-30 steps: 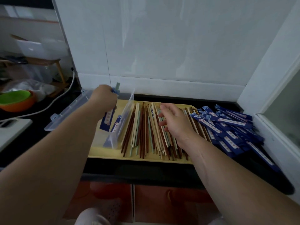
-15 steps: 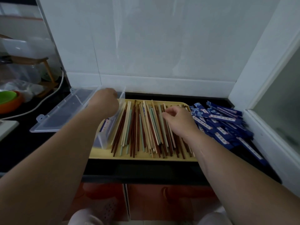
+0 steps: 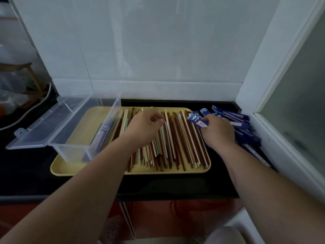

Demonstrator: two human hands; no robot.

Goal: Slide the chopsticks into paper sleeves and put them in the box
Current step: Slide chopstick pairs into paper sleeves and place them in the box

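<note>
Loose chopsticks (image 3: 177,140) in brown, cream and pale green lie side by side on a yellow tray (image 3: 59,170). My left hand (image 3: 143,128) is over their far ends, fingers curled, thumb and forefinger pinching a chopstick. My right hand (image 3: 219,132) grips one blue paper sleeve (image 3: 197,121) at the tray's right edge, by the heap of blue sleeves (image 3: 243,126). A clear plastic box (image 3: 73,152) stands on the tray's left part with its lid (image 3: 44,126) folded open to the left. Sleeved chopsticks (image 3: 103,134) lie inside it.
The tray sits on a black counter (image 3: 26,173) against a white tiled wall. A white window frame (image 3: 281,138) borders the sleeves on the right. A white cable (image 3: 26,115) and a wooden rack (image 3: 33,76) are at the far left.
My left hand left the box and came right onto the loose chopsticks. My right hand went from the chopsticks to the sleeve heap and took hold of a sleeve.
</note>
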